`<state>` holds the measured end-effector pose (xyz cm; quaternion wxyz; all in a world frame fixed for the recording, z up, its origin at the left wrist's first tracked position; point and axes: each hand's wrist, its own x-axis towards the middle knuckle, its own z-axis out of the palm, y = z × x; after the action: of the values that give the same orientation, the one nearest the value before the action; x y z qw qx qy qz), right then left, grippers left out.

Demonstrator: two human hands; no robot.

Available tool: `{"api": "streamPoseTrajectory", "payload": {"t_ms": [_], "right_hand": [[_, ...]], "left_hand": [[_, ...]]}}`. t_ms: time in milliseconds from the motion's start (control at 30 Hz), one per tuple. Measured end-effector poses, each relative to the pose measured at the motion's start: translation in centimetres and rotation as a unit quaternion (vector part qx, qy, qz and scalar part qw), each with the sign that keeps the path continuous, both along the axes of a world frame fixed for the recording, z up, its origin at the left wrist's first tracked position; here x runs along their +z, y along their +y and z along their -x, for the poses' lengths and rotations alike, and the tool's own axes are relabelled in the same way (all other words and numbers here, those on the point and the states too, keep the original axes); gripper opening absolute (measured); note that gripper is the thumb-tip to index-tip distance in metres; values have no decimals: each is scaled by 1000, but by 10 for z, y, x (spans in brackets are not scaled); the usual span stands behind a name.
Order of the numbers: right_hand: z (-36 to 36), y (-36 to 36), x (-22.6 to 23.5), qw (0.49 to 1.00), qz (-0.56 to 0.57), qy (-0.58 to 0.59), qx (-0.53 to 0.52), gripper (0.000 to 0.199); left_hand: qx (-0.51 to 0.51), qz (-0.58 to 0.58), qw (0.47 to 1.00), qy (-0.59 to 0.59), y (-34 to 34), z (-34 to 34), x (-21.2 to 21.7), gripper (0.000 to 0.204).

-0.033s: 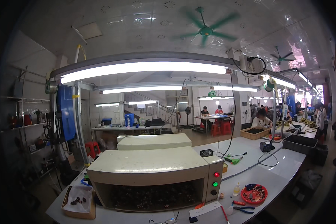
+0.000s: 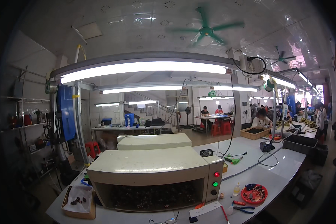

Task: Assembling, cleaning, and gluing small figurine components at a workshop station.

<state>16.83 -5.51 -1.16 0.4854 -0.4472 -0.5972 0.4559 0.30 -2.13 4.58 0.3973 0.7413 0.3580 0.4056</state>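
Note:
Neither my left hand nor my right hand shows in the head view. In front of me stands a cream metal box (image 2: 149, 158) with a wide front opening, and many small dark pieces (image 2: 153, 196) lie inside it. On its right side panel are a red light (image 2: 216, 174), a green light (image 2: 215, 184) and a black knob (image 2: 213, 192). To the left, a shallow box (image 2: 87, 215) lined with white paper holds several dark pieces (image 2: 78, 201). At the right are a red round tray (image 2: 264, 199) of small bits, blue-handled pliers (image 2: 243, 210) and a small bottle (image 2: 236, 189).
A pair of glasses (image 2: 164, 221) lies at the table's front edge, beside a white strip (image 2: 205, 209) and a red pen-like stick (image 2: 225, 215). A lit tube lamp (image 2: 145, 67) hangs overhead. Farther right, a person (image 2: 262, 119) sits behind a tray (image 2: 266, 134); a black bin (image 2: 300, 143) stands nearby.
The ceiling fans' blades have turned. Nothing on the table has visibly moved.

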Motion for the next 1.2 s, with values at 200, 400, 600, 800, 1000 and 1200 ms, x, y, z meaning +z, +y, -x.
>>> {"api": "streamPoseTrajectory", "payload": {"t_ms": [200, 400, 600, 800, 1000, 1200], "right_hand": [[3, -2, -6, 998, -6, 58, 9, 32], [1, 5, -12, 997, 5, 71, -1, 32], [-1, 3, -11, 999, -18, 39, -9, 29], [-1, 5, -12, 999, -8, 39, 5, 30], [3, -1, -9, 997, -4, 77, -14, 29], [1, -2, -4, 999, -4, 45, 9, 28]], "left_hand": [[-24, 79, 996, -37, 0, 4, -7, 37], [4, 42, 999, -10, 6, -1, 6, 40], [-6, 18, 1000, -10, 2, -1, 5, 46], [3, 49, 998, 32, 8, 5, 4, 50], [2, 16, 999, 46, 1, 4, 17, 46], [-8, 45, 999, -2, 7, 6, 3, 44]]}}
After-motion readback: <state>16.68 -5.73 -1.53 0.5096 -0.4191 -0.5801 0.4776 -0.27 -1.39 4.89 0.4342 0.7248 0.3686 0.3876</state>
